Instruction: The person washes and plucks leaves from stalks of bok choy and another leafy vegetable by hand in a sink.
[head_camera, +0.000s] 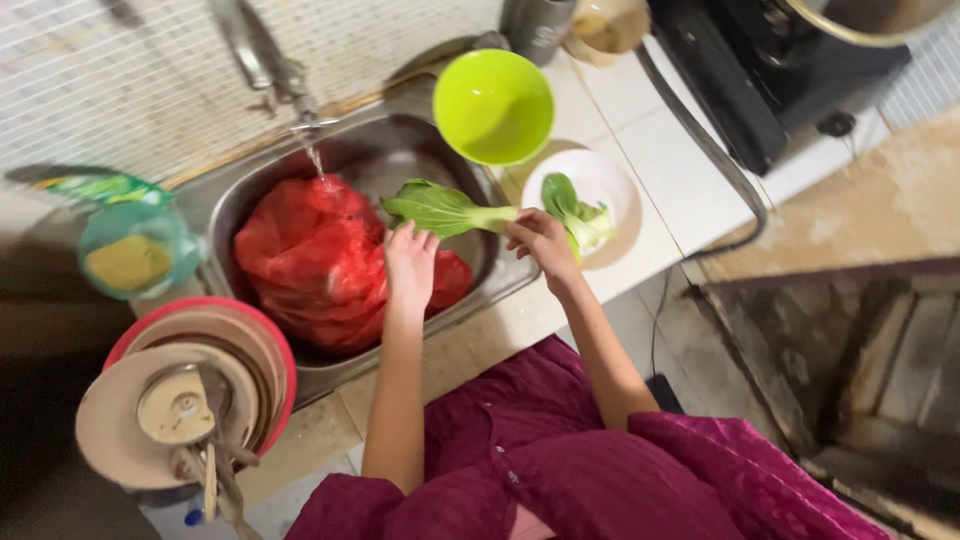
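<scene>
My right hand (541, 240) grips the pale stalk of a green bok choy leaf (440, 208) and holds it over the steel sink (400, 150). My left hand (409, 262) is open, fingers spread, just below the leaf blade, above a crumpled red plastic bag (310, 255) that fills the sink. A thin stream of water runs from the tap (285, 75) onto the bag. More bok choy (580, 215) lies in a white bowl (610, 185) on the counter right of the sink.
A lime-green bowl (493, 106) sits on the sink's back corner. Stacked plates and utensils in a red basin (185, 395) stand at left, with a teal container (132, 250) behind. A black appliance (770, 70) and its cable occupy the right counter.
</scene>
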